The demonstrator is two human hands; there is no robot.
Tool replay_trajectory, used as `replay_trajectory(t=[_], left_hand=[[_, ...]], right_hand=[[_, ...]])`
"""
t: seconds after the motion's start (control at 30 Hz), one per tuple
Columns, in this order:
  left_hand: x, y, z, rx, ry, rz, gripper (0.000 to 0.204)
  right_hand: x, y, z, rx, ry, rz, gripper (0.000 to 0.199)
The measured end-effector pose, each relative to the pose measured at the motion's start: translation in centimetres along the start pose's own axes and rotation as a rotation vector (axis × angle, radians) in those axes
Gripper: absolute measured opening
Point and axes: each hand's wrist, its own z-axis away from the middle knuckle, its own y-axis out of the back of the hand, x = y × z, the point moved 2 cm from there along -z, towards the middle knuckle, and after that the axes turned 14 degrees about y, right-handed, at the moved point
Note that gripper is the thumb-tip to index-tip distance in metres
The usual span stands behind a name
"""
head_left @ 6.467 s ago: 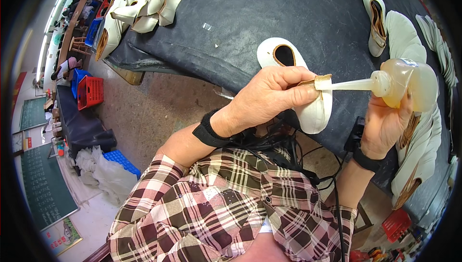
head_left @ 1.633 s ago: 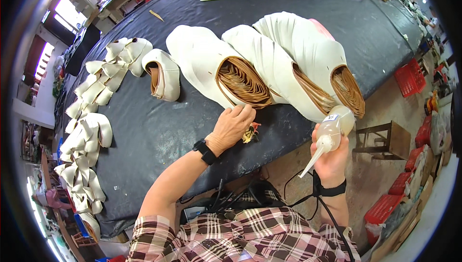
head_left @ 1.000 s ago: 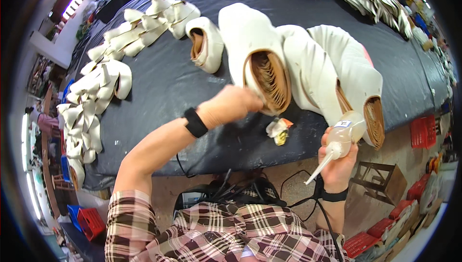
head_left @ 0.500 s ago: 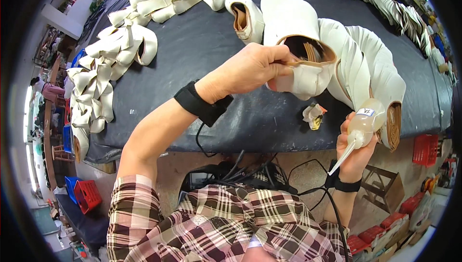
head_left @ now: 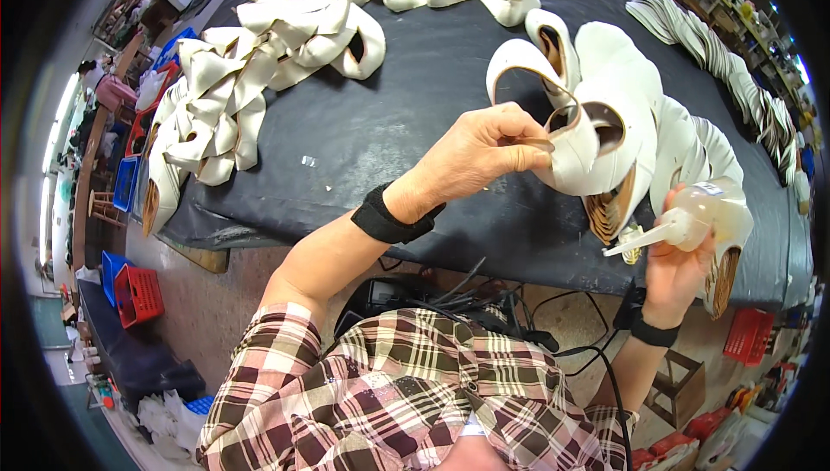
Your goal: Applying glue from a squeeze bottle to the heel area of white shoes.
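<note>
My left hand (head_left: 480, 155) pinches the edge of a curved white leather shoe upper (head_left: 572, 162) between thumb and fingers, raised in front of a white nested stack of uppers (head_left: 618, 73). My right hand (head_left: 676, 272) is wrapped round a translucent squeeze bottle (head_left: 705, 212), whose thin white nozzle points left, apart from the upper. A narrow white piece (head_left: 553, 43) stands behind the held upper. Right of the stack, more white uppers (head_left: 692, 138) lie fanned over each other. A small crumpled item (head_left: 632, 246) shows partly below the stack.
Linked white pieces (head_left: 220, 82) curve across the left and far side of the black-covered table (head_left: 363, 143). Another long fanned row (head_left: 726, 65) lies at the far right. Dark cables (head_left: 588, 350) hang by my right arm. A wooden stool (head_left: 679, 389) and red crates (head_left: 138, 294) stand below.
My left hand has drawn an upper up and away from the stack. My right hand has moved right with the bottle, its nozzle now pointing more leftward. The view has shifted left.
</note>
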Motion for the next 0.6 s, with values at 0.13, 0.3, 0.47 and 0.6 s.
replay_trajectory(t=[0.13,0.3,0.47,0.6], left_hand=[[-0.6,1.1,2.2,-0.039,0.161,0.490,0.018],[-1.3,2.2,3.2,0.019,0.166,0.610,0.021],[-1.2,2.4,4.4,-0.093,0.197,0.531,0.019],[0.8,1.8,4.6,0.585,-0.076,0.091,0.012]], right_hand=[[1.9,-3.6,0.7,0.018,-0.092,-0.156,0.059],[9.3,-5.7,4.4,0.067,-0.548,-0.309,0.052],[11.2,-6.8,4.0,0.098,-0.614,-0.568,0.045],[11.7,-6.7,1.6,0.112,-0.480,-0.588,0.039]])
